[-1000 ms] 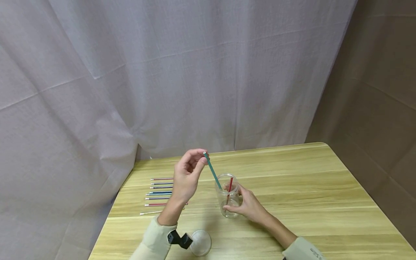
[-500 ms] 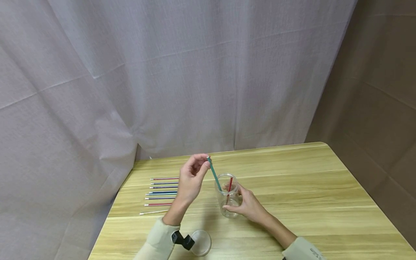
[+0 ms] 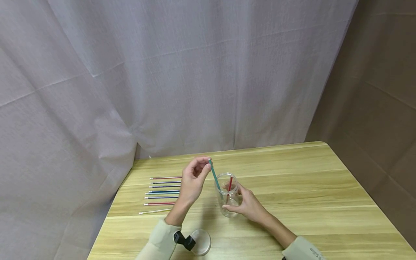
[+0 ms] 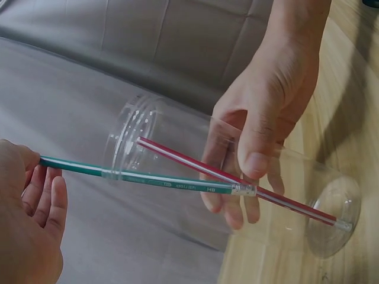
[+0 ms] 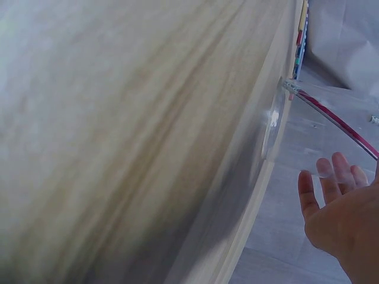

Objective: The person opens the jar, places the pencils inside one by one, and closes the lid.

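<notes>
My left hand [image 3: 192, 180] pinches the upper end of a green pencil [image 4: 177, 182] between thumb and fingers. The pencil slants down through the mouth of a clear jar [image 3: 227, 174], its ferrule end well inside in the left wrist view. A red pencil [image 4: 296, 206] with a pale stripe leans inside the jar, ferrule end at the bottom. My right hand [image 3: 250, 206] grips the jar's side, thumb in front and fingers behind it. In the right wrist view, the fingers of the right hand [image 5: 343, 207] show through the clear wall beside the red pencil [image 5: 337, 121].
Several pencils [image 3: 162, 193] lie in a row on the wooden table [image 3: 292, 173], left of the left hand. A round clear lid [image 3: 201, 242] lies near the front, beside the left wrist's black camera [image 3: 184, 240]. A grey curtain [image 3: 195, 79] hangs behind the table.
My left hand has moved right and down, lowering the green pencil deeper into the jar. My right hand and the jar have stayed in place.
</notes>
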`<state>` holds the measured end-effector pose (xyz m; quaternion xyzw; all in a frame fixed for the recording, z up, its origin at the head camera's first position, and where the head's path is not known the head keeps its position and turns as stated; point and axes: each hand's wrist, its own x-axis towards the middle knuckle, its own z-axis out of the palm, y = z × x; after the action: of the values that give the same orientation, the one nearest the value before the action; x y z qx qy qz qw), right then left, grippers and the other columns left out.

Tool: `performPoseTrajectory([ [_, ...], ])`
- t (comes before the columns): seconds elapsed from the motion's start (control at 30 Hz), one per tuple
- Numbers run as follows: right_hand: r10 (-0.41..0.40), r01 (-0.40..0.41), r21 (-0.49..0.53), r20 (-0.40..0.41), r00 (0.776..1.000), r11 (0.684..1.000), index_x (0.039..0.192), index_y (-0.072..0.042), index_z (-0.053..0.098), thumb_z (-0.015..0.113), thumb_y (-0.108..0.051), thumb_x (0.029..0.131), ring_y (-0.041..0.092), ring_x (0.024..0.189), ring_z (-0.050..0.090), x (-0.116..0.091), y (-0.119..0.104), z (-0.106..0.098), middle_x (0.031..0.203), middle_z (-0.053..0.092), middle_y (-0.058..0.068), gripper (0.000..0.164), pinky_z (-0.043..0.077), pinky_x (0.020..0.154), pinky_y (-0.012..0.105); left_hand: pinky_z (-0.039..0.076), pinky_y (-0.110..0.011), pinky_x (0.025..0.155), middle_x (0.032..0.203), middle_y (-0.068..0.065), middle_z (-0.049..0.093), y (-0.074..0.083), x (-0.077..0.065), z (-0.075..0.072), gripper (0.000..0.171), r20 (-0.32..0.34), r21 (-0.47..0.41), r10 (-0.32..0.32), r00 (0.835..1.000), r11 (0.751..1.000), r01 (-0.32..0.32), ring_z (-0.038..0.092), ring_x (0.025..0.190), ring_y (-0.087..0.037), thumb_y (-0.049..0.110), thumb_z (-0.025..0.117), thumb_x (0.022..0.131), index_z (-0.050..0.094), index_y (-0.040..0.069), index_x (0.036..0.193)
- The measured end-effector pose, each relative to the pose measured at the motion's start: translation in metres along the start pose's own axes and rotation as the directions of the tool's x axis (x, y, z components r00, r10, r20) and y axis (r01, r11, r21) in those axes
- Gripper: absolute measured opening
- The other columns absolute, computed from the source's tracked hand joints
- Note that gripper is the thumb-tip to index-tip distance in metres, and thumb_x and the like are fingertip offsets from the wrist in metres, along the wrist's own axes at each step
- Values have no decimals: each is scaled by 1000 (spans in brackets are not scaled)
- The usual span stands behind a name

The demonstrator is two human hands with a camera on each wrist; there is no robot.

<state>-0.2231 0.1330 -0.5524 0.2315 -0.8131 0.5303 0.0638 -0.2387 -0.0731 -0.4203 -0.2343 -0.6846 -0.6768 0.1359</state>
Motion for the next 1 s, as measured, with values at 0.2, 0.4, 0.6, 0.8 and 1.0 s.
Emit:
performPoseTrajectory([
  [0.2,1,-1,1,-3,1000,1000,135,-10,53,86,-41,75,17,116,60,0,0,0,127,66,4,76,50,93,48,49,-18,70,99,-25,66,6,-2,2,20,6,12,-7,1000,1000,7,61,81,-14,-2,62,95,62,-10,113],
  [0.4,2,-2,-1,-4,1000,1000,135,-9,53,88,-34,75,17,117,60,0,0,1,127,66,6,74,50,93,48,51,-19,72,98,-24,65,0,-4,4,19,14,15,0,1000,1000,-1,62,82,-26,-3,62,95,61,-8,113],
  [0.6,4,-4,-1,-9,1000,1000,134,-9,54,88,-34,74,17,117,60,0,0,1,127,66,7,74,50,93,46,53,-20,75,99,-26,64,-3,-4,5,22,20,-2,-15,1000,1000,15,61,85,-44,-5,62,94,58,-12,115],
  [0.8,4,-4,-3,-14,1000,1000,133,-8,54,89,-33,74,16,116,60,0,0,1,126,67,5,73,51,93,44,52,-23,75,99,-23,65,-5,-5,6,22,20,23,-35,999,999,34,62,84,-22,-4,63,94,60,-10,115],
  [1.0,14,-14,0,-16,1000,1000,133,-12,54,89,-35,73,15,115,61,0,-1,1,125,67,2,73,51,93,43,54,-29,79,99,-21,66,-7,-5,5,23,26,56,-37,999,998,35,63,87,-21,-2,65,93,60,-7,115],
])
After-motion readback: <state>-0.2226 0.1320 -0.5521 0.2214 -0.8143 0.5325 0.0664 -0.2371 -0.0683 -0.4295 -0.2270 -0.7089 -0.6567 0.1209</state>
